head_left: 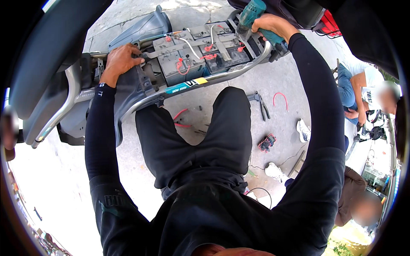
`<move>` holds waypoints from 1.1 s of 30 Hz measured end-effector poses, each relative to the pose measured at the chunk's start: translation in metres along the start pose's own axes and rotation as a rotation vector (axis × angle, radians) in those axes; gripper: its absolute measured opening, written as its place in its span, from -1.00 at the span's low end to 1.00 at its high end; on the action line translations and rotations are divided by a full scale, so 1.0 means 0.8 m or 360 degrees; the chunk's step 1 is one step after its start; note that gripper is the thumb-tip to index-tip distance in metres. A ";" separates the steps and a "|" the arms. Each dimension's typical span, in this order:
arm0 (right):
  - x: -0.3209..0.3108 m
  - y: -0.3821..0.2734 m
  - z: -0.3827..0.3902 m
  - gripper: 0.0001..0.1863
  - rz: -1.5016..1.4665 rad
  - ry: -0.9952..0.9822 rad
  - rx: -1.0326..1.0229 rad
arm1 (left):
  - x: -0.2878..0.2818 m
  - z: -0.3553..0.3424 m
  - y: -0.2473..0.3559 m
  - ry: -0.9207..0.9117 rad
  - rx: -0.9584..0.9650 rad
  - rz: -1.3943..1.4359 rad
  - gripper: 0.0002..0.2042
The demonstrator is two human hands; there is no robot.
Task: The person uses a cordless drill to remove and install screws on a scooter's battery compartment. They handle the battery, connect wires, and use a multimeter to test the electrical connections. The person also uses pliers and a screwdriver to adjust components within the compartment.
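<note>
My right hand [273,25] grips a teal cordless power tool [249,17], whose lower end is at the right end of a battery tray, against the metal framework. My left hand [121,59] is at the tray's left end, fingers curled at the end of a grey strap [156,54]; what exactly they pinch is unclear. Several grey batteries [179,70] sit inside the vehicle's tubular frame [230,72], linked by white cables and red terminal caps [208,56]. The strap lies across their tops. A grey plastic panel [141,30] lies behind the tray.
Pliers [262,106], a red wire loop [279,96], red-handled tool [181,125] and dark bundle [267,143] lie on the concrete floor [277,128]. At right sit two other people [358,81], [350,187] with white sneakers nearby. A dark vehicle seat [47,51] rises at left.
</note>
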State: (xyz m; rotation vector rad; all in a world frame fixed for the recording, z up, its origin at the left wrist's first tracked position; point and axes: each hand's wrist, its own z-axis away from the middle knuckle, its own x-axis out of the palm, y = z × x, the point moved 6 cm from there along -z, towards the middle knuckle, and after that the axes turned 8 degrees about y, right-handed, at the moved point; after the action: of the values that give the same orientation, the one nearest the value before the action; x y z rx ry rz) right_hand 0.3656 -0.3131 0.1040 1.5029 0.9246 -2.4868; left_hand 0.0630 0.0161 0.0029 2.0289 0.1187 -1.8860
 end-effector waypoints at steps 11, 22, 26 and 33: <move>0.003 0.001 -0.005 -0.81 0.0099 0.0111 -0.0026 | 0.006 -0.004 -0.002 -0.0007 -0.0017 0.0000 -0.60; 0.003 0.010 -0.012 -0.80 0.0093 0.0108 0.0130 | 0.002 0.000 0.000 0.0032 -0.0020 -0.0056 -0.61; 0.008 0.013 -0.030 -0.80 0.0179 -0.0014 0.0167 | 0.007 0.001 -0.005 0.0039 0.0010 -0.0080 -0.61; 0.002 0.006 -0.020 -0.79 0.0187 0.0050 0.0160 | 0.006 0.005 0.001 0.0006 -0.0010 -0.0072 -0.49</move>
State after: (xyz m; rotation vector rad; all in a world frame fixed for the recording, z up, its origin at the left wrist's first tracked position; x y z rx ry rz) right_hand 0.3788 -0.3084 0.0952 1.5814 0.7032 -2.4659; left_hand 0.0599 0.0134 -0.0022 2.0419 0.1733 -1.9065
